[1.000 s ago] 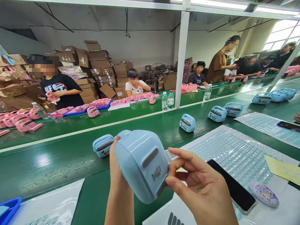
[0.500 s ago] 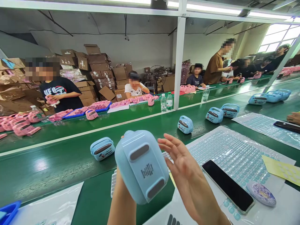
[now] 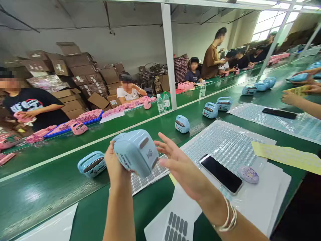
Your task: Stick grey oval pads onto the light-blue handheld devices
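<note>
My left hand (image 3: 115, 165) grips a light-blue portable speaker (image 3: 136, 152) from its left side and holds it tilted above the bench. Its underside faces right and shows grey oval pads and small printed text. Close beside that underside is my right hand (image 3: 179, 164), fingers spread, with nothing in it and bracelets at its wrist. Below the speaker lies a sheet of grey oval pads (image 3: 147, 177). Another sheet with dark grey oval pads (image 3: 177, 227) rests on white paper nearer to me.
Several more blue speakers stand along the green belt, one just left (image 3: 92, 164) and one ahead (image 3: 182, 124). A phone (image 3: 222, 174), a purple oval object (image 3: 248, 174) and a yellow sheet (image 3: 286, 155) lie right. Co-workers sit opposite; a co-worker's hands (image 3: 296, 95) work at far right.
The speaker has turned in my left hand, so its printed side now shows, and sits slightly further left. My view has swung right, bringing a co-worker's hands into sight.
</note>
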Available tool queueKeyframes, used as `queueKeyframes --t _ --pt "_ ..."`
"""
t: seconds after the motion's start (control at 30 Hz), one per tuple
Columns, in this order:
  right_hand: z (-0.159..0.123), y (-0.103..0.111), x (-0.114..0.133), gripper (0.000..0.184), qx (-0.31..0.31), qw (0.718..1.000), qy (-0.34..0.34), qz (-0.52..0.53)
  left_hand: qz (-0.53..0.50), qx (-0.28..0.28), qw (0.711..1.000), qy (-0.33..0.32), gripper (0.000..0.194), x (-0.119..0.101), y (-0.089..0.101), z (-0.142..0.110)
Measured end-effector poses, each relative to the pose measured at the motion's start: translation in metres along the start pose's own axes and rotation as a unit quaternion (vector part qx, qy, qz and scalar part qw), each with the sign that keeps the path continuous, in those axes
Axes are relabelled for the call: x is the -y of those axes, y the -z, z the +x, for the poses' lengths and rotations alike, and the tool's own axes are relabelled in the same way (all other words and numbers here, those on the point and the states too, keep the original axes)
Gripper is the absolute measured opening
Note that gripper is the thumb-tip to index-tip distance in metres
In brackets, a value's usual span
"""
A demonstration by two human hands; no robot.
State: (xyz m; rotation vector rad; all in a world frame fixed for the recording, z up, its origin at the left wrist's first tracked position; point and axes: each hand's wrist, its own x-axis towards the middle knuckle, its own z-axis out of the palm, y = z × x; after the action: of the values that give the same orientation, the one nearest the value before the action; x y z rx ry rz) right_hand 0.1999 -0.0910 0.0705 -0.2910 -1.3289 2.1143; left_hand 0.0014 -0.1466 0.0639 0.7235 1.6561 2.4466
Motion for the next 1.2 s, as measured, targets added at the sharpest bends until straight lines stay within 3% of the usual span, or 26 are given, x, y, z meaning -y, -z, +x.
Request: queueKeyframes --t 0.07,0.13,0.2,0.33,0.43,0.53,0.57,0.6,0.63,0.67,0.7,0.73,0.8,0.93,1.2 --pt "0.001 0.023 0.008 0.063 -0.067 0.997 0.015 -0.045 0.156 0.009 0.984 -0.084 0.036 0.0 -0.006 0.029" --pt "-0.005 0.046 0.012 0.052 -0.121 0.989 0.04 -0.072 0.398 0.068 0.895 -0.187 0.036 0.007 -0.015 0.057" --pt "-0.016 0.066 0.006 0.044 -0.166 0.978 0.054 -0.113 0.519 0.144 0.813 -0.221 0.036 0.025 -0.024 0.079" --pt "-0.044 0.09 -0.03 0.03 -0.205 0.947 0.037 -0.243 0.583 0.233 0.758 -0.176 0.031 0.083 -0.028 0.105" --pt "-0.071 0.093 -0.07 0.014 -0.163 0.923 0.005 -0.349 0.614 0.246 0.728 -0.177 0.028 0.108 -0.023 0.109" --pt "-0.102 0.084 -0.109 0.014 -0.114 0.902 -0.027 -0.415 0.597 0.263 0.721 -0.233 0.052 0.102 -0.023 0.081" --pt "-0.112 0.08 -0.119 0.015 -0.107 0.895 -0.034 -0.431 0.57 0.306 0.72 -0.252 0.057 0.096 -0.022 0.062" --pt "-0.12 0.075 -0.128 0.017 -0.104 0.888 -0.04 -0.446 0.508 0.385 0.722 -0.269 0.057 0.089 -0.021 0.038" --pt "-0.126 0.071 -0.134 0.018 -0.103 0.881 -0.044 -0.459 0.42 0.517 0.697 -0.267 0.061 0.084 -0.017 0.011" --pt "-0.13 0.068 -0.139 0.02 -0.102 0.875 -0.045 -0.471 0.339 0.656 0.632 -0.235 0.079 0.08 -0.011 -0.017" --pt "-0.133 0.065 -0.142 0.021 -0.101 0.87 -0.046 -0.481 0.294 0.749 0.562 -0.192 0.098 0.078 -0.003 -0.043" --pt "-0.133 0.063 -0.144 0.022 -0.1 0.866 -0.046 -0.487 0.27 0.8 0.516 -0.148 0.11 0.078 0.007 -0.067" --pt "-0.13 0.06 -0.143 0.023 -0.097 0.864 -0.05 -0.492 0.248 0.838 0.48 -0.083 0.113 0.083 0.026 -0.1" --pt "-0.12 0.06 -0.138 0.028 -0.091 0.865 -0.063 -0.49 0.275 0.835 0.477 -0.013 0.115 0.095 0.047 -0.113" --pt "-0.128 0.064 -0.152 0.026 -0.081 0.872 -0.047 -0.48 0.307 0.818 0.486 -0.02 0.121 0.095 0.045 -0.111"
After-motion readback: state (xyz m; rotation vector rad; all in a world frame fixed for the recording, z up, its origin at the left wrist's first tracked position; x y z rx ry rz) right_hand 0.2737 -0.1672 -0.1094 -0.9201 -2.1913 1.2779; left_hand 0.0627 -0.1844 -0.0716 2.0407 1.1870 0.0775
